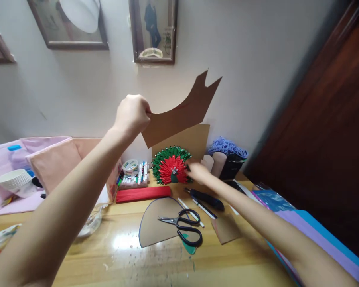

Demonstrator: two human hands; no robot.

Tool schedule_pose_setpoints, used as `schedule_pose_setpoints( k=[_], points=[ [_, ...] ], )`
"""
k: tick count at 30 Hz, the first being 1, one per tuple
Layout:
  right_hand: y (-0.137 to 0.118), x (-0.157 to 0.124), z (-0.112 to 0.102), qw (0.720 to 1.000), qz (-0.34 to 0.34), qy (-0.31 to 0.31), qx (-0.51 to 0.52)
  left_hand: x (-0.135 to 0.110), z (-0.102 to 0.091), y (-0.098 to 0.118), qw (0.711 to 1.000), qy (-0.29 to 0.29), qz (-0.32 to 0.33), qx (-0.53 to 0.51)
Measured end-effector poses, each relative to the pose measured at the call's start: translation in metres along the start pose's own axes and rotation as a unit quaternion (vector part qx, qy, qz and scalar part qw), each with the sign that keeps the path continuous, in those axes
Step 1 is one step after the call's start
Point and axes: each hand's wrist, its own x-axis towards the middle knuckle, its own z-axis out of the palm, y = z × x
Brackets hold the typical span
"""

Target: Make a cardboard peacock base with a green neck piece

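Raised in front of the wall, my left hand (133, 113) grips a cut piece of brown cardboard (179, 113) by its left end; its upper edge is curved and its right end notched. My right hand (198, 171) reaches across the table to the right edge of a red and green peacock ornament (174, 169). Motion smears those fingers, so whether they touch or grip the ornament is unclear. Black-handled scissors (182, 225) lie across a rounded cardboard piece (155, 223) with a blue outline. A small cardboard scrap (225, 229) lies to their right.
A cardboard sheet (199, 139) leans on the wall behind the ornament. Markers (137, 177), a red folded strip (143, 194) and a dark-handled tool (208, 198) lie nearby. Fabric bins (56, 159) stand left; cardboard tubes (219, 163), blue yarn (227, 147) and coloured sheets (320, 235) are right.
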Motion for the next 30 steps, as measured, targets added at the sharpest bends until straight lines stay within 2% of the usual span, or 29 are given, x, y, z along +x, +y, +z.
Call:
schedule_pose_setpoints(
  k=[2,4,8,14,17,21,26,30],
  points=[
    [0.013,0.039,-0.009,0.999,0.040,0.025,-0.011,0.009,0.012,0.001,1.000,0.004,0.013,-0.004],
    [0.023,0.068,-0.010,0.997,0.076,0.022,-0.009,0.013,0.025,-0.004,1.000,0.006,0.025,-0.001],
    [0.033,0.093,0.003,0.994,0.112,0.001,0.013,0.009,0.044,-0.020,0.998,0.014,0.055,0.000],
    [0.041,0.099,0.019,0.995,0.070,-0.028,0.059,0.001,0.052,-0.035,0.997,0.034,0.070,-0.026],
    [0.045,0.099,0.020,0.994,0.039,-0.047,0.095,0.000,0.058,-0.038,0.996,0.036,0.078,-0.036],
    [0.048,0.093,0.016,0.987,-0.006,-0.035,0.154,-0.001,0.064,-0.042,0.996,0.026,0.078,-0.033],
    [0.051,0.082,0.008,0.978,-0.053,-0.005,0.202,0.006,0.068,-0.047,0.995,-0.040,0.096,0.006],
    [0.053,0.076,0.003,0.976,-0.059,0.030,0.207,0.011,0.087,-0.047,0.988,-0.111,0.108,0.027]
  ],
)
